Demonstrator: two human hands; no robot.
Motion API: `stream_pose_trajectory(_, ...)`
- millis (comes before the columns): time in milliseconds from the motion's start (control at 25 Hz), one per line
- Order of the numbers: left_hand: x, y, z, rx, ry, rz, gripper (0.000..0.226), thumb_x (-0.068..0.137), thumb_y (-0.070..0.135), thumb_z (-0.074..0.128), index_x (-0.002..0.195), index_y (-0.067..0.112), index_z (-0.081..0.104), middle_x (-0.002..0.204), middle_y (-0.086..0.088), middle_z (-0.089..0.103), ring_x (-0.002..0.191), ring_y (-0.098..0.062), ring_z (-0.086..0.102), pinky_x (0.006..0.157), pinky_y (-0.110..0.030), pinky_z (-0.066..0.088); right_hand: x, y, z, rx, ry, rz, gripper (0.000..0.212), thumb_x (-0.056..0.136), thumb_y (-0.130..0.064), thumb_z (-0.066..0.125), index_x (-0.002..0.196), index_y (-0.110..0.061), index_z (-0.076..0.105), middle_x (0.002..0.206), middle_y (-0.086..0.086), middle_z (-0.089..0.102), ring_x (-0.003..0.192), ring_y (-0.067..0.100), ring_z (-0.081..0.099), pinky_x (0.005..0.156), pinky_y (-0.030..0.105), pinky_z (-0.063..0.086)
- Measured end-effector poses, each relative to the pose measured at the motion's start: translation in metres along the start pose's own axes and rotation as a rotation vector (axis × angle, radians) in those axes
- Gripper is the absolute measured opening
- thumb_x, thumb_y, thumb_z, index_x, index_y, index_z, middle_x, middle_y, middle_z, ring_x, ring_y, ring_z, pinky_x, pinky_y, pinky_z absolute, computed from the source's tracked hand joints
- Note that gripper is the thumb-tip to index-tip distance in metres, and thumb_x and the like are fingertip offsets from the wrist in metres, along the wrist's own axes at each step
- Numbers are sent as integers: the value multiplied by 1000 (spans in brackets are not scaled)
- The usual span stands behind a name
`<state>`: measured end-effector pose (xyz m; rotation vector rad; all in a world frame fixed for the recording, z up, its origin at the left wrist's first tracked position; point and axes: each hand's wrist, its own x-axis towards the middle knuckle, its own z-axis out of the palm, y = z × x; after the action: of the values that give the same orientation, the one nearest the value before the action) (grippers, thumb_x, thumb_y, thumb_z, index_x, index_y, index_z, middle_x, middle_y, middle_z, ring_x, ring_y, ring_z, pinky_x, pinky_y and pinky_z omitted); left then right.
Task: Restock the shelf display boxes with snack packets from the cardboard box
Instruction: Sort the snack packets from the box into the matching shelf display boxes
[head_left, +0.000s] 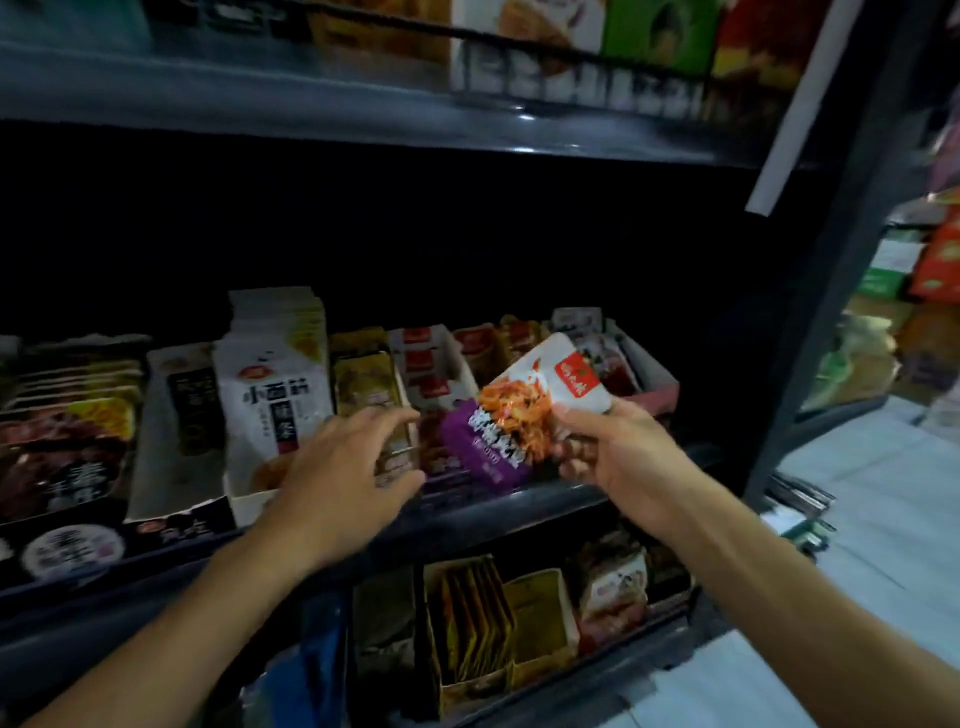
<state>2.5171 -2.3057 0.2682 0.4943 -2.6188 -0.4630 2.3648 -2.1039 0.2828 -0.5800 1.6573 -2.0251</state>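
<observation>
My right hand (618, 452) grips a white, orange and purple snack packet (524, 400), tilted, in front of the middle shelf. My left hand (345, 457) reaches toward the shelf with fingers spread and holds nothing; its fingertips are at a gold packet (369, 395) in a display box. Behind the held packet stand a display box with red-labelled white packets (428, 369) and a purple-fronted display box (457, 441). The cardboard box is not in view.
The dark shelf edge (519, 509) runs below my hands. More display boxes line the middle shelf: white packets (275, 395) on the left, a pink box (654, 387) on the right. A lower shelf holds yellow packets (472, 623). A dark upright post (810, 312) bounds the shelf; pale floor lies right.
</observation>
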Motion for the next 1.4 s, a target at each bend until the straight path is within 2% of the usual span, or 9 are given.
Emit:
stream_pose_trajectory(200,21,5,39,518,-201,-27,62,97,63,33,153,46,12,156,1,34,137,-27,38,113,-47,29,61,-46,-74,-172,372,-281,21,91,-11,67,111,-6,63,85,1,69,64,9,64,47,21,48)
stream_pose_trajectory(320,20,3,44,559,-172,-7,64,96,66,33,153,47,11,154,3,35,135,-24,40,108,-43,36,102,-55,-100,-329,555,-420,32,96,-11,61,127,-10,54,100,3,64,82,14,63,64,26,53)
stream_pose_trajectory(480,17,3,43,566,-162,17,68,95,65,39,153,46,9,156,4,30,135,-23,40,105,-40,40,144,-32,-107,-663,624,-360,40,95,-12,62,134,-11,52,117,11,63,96,28,64,82,46,57)
stream_pose_trajectory(720,19,-3,46,561,-159,27,70,95,64,41,154,45,8,160,2,25,138,-25,36,107,-42,39,152,-32,-96,-546,702,-410,37,94,-18,63,130,-13,55,120,9,65,104,26,64,86,47,57)
stream_pose_trajectory(880,20,-4,47,535,-155,33,70,95,62,42,154,44,9,160,1,26,138,-27,37,106,-44,39,127,-46,-32,-296,458,-546,39,97,-14,59,135,-16,50,116,2,63,98,16,63,76,27,56)
stream_pose_trajectory(1000,19,-8,47,521,-162,45,69,95,60,44,154,44,11,159,0,27,137,-28,36,105,-45,39,123,-29,25,-341,176,-436,41,95,-9,59,134,-19,50,107,-8,63,91,4,62,70,20,54)
stream_pose_trajectory(1200,19,-7,43,535,-221,59,71,96,55,47,154,42,10,157,-2,28,138,-29,35,106,-46,36,144,28,64,-1232,-156,-306,38,94,-18,62,130,-20,49,110,-2,57,100,22,62,76,34,53)
stream_pose_trajectory(1280,19,-9,44,540,-208,76,71,95,53,49,154,41,11,157,-3,29,137,-30,34,106,-47,36,143,47,60,-1418,-131,-452,49,93,-25,60,139,-24,42,124,0,55,110,24,58,77,31,48)
stream_pose_trajectory(1400,22,-11,41,560,-231,86,75,96,49,51,156,37,7,158,-4,25,139,-32,31,109,-50,32,114,66,51,-1220,77,-738,65,94,-28,59,150,-29,27,149,3,41,123,29,50,82,34,50)
